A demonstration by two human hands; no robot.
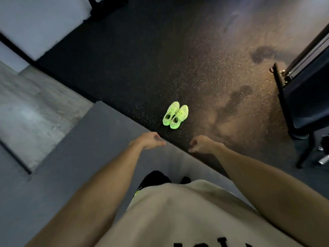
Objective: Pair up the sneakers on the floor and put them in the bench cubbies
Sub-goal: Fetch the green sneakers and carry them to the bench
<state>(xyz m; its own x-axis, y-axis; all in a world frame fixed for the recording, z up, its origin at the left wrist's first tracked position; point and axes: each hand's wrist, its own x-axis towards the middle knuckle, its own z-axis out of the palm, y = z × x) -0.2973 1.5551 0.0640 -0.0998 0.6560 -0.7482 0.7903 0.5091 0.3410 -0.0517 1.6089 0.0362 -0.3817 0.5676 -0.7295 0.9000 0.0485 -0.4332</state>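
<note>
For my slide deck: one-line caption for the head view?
Both empty hands, left and right, reach toward paired neon-green sneakers on speckled black flooring.

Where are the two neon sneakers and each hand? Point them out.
left neon sneaker [170,113], head view, on its laces.
right neon sneaker [179,117], head view, mid-upper.
left hand [151,139], head view, back of the hand.
right hand [202,144], head view, back of the hand.

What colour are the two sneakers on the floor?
Neon yellow-green pair of sneakers, clearest in the head view.
</note>
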